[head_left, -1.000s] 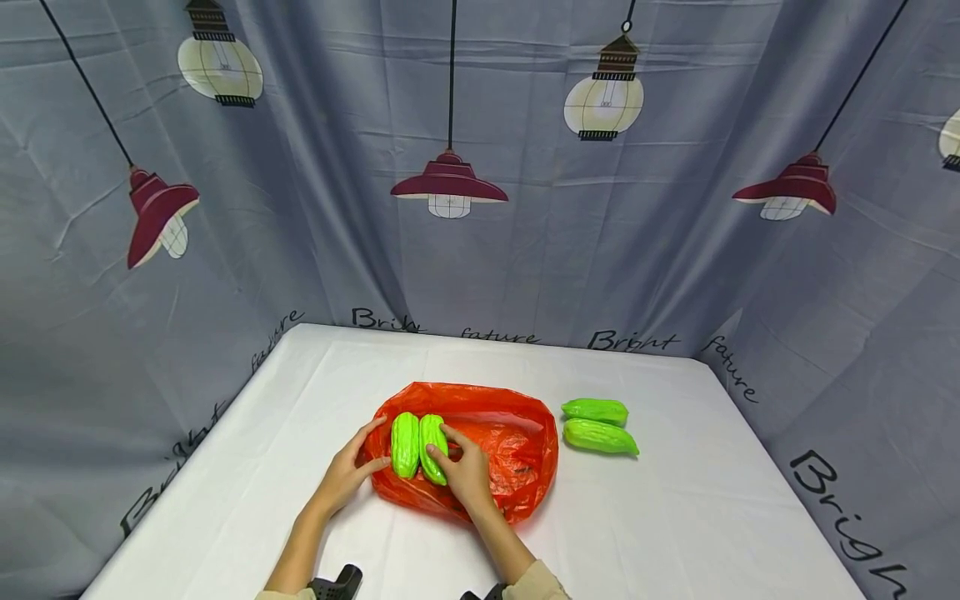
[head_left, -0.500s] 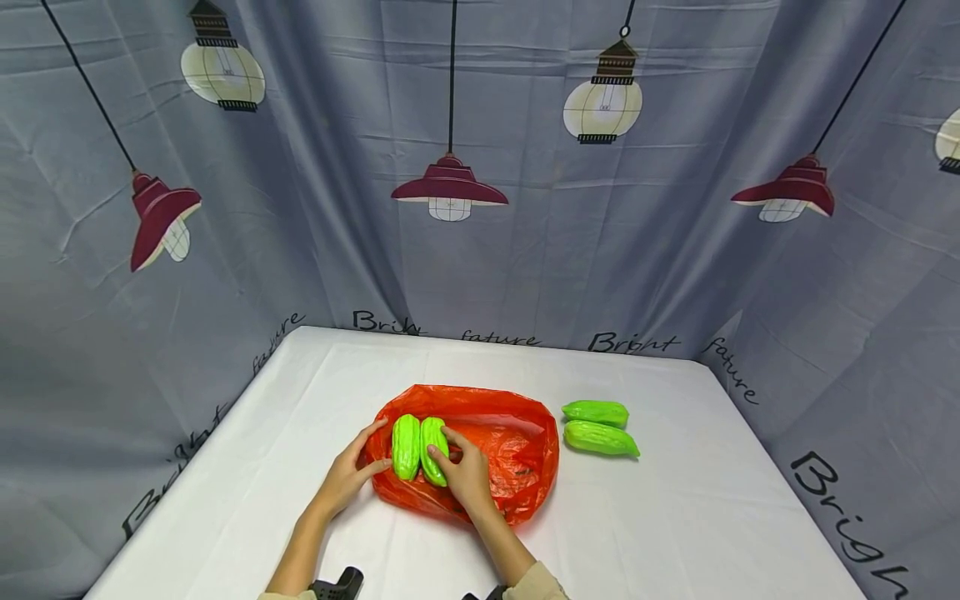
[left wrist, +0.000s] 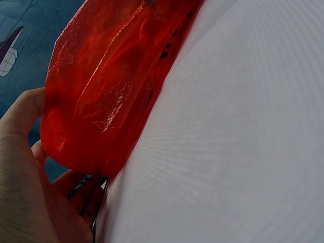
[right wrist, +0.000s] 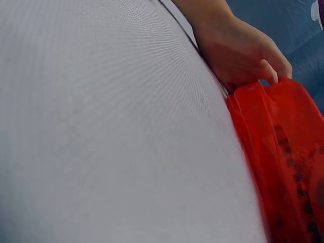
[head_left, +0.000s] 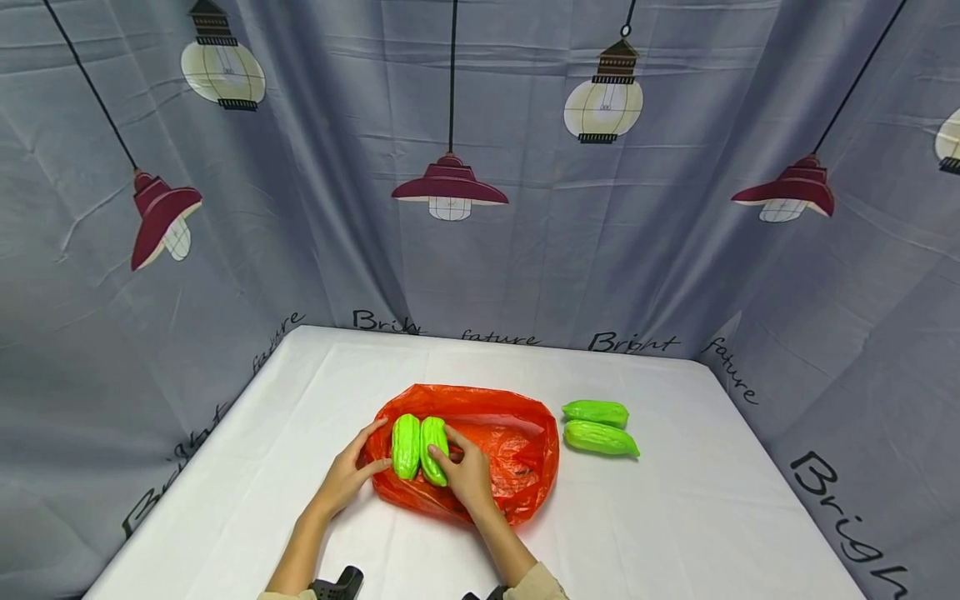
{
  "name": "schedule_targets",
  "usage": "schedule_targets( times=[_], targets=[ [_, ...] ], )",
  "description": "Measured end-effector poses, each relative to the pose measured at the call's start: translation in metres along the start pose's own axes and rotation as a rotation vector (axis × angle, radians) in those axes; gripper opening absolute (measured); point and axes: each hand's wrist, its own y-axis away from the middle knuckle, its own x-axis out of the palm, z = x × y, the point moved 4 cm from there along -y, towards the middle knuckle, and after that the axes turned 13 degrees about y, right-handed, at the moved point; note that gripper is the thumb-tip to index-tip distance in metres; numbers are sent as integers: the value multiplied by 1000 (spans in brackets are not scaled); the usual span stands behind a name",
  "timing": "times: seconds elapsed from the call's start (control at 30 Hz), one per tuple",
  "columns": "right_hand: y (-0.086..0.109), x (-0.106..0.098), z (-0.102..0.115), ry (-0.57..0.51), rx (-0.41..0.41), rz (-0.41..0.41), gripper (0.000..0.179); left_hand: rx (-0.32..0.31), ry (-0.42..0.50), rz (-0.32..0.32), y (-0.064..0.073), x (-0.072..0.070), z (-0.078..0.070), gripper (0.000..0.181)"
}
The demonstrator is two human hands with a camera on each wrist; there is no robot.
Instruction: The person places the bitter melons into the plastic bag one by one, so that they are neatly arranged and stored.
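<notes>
A red plastic bag (head_left: 517, 442) lies with its mouth spread wide on the white table. Inside its left part two bright green, ridged bitter melons stand side by side, the left one (head_left: 406, 447) and the right one (head_left: 432, 442). My right hand (head_left: 471, 475) reaches over the near rim and pinches the right melon between thumb and fingers. My left hand (head_left: 348, 471) holds the left side of the bag, thumb and fingertips over its rim. In the left wrist view the left hand (left wrist: 25, 192) curves around the bag's end. The bag hides the melons in both wrist views.
Two more bitter melons, the far one (head_left: 596, 412) and the near one (head_left: 600, 437), lie together right of the bag. The white table (head_left: 660, 525) ends at the back against a grey-blue curtain (head_left: 525, 275) printed with lamps.
The head view has shifted very slightly. Both hands, the bag and the bitter melons keep the same places.
</notes>
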Motion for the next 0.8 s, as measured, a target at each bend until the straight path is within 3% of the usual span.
schedule_targets(
  times=[0.17, 0.4, 0.8],
  targets=[
    [-1, -4, -1, -5, 29, 22, 51, -4, -9, -3, 0, 0, -1, 64],
    [1, -15, 4, 21, 0, 28, 54, -1, -19, -1, 1, -1, 0, 64],
    [-8, -50, 16, -64, -40, 145, 52, 4, -22, -7, 0, 0, 1, 63]
  ],
)
